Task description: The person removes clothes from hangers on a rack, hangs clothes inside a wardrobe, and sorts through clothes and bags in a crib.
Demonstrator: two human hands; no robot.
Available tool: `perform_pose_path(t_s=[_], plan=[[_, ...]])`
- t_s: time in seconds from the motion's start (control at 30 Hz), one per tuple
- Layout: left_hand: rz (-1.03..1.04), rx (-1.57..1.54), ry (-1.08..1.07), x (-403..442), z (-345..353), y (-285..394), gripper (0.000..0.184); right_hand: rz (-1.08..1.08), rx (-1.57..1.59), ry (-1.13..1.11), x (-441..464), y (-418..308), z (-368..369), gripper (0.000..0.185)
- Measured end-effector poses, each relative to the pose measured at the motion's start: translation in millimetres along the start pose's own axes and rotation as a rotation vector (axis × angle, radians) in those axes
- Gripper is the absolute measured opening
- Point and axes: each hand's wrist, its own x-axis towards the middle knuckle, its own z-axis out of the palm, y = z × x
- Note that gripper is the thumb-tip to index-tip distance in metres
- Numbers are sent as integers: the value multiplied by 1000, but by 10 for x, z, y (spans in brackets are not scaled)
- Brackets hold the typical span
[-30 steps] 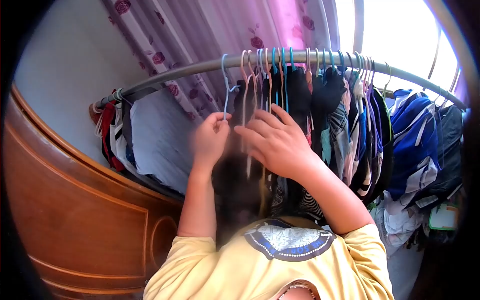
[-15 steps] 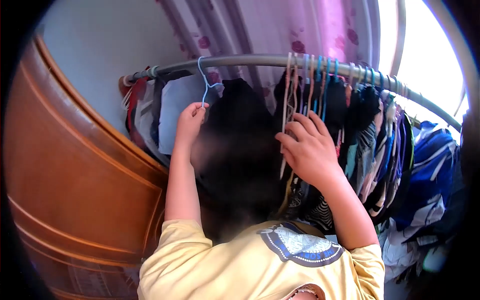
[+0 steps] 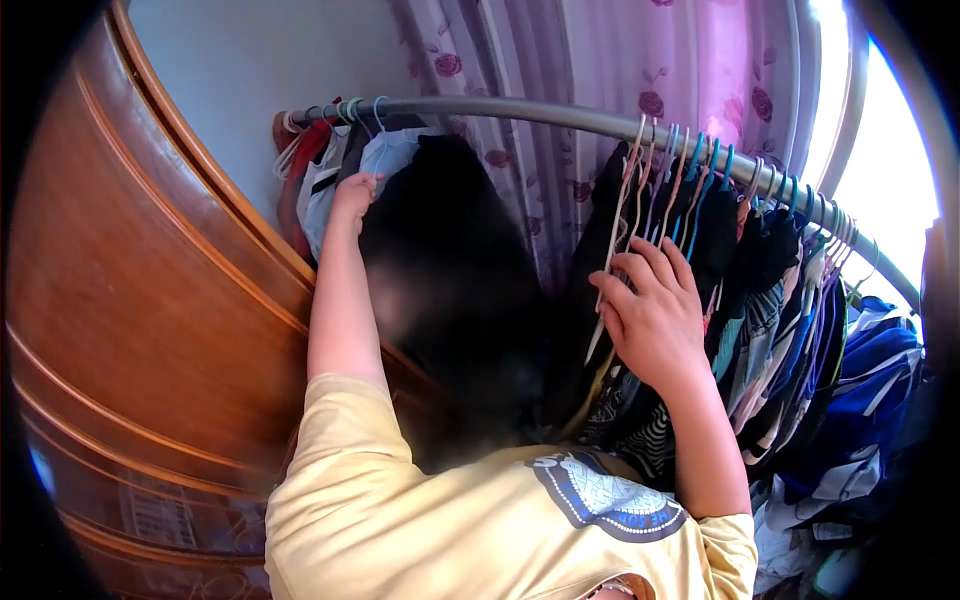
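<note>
My left hand (image 3: 353,203) is closed on the neck of a light blue clothes hanger (image 3: 380,125), whose hook sits over the metal rod (image 3: 560,115). A black garment (image 3: 450,210) hangs from that hanger, its lower part blurred and dark. On the other side of a gap, my right hand (image 3: 655,315) rests with fingers apart against a row of hangers. Its thumb and forefinger are beside the front pale pink hanger (image 3: 622,205); whether they grip it is not visible.
Several hanging clothes (image 3: 790,330) crowd the rod's right side. More garments (image 3: 315,190) hang at its left end, beside a brown wooden panel (image 3: 150,300). Purple floral curtains (image 3: 600,60) are behind, and a bright window (image 3: 890,160) is at right.
My left hand has slid the light blue hanger and black garment leftward along the rod, up to the clothes there. My right hand stays at the hangers. The view has shifted slightly.
</note>
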Motion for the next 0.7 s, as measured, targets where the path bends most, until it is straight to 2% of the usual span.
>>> perform_pose_path(t_s=[0.1,0.17,0.23,0.3,0.37,0.43,0.5,0.57,0.7], plan=[[23,44,35,408,-159,-392,21,-21,6,25,-11,23,44,28],[146,296,284,551,-85,-568,24,-23,7,36,-13,27,-6,30],[129,420,391,195,154,-176,29,20,2,61,-7,19,-12,30],[275,167,324,-339,547,240,32,20,0,75,-25,49,14,24],[331,-126,-24,-1238,1096,902,33,1,-4,22,-29,77,7,24],[282,-253,-427,-1812,1616,1097,40,-13,-17,7,-28,74,-14,25],[231,-230,-608,-2318,2049,1279,41,-10,-15,5,-28,65,-12,26],[340,-255,-691,-2449,2370,1246,37,20,-1,23,-43,64,14,26],[305,-279,-575,-2395,2448,1250,26,2,44,18,-55,97,-18,25]])
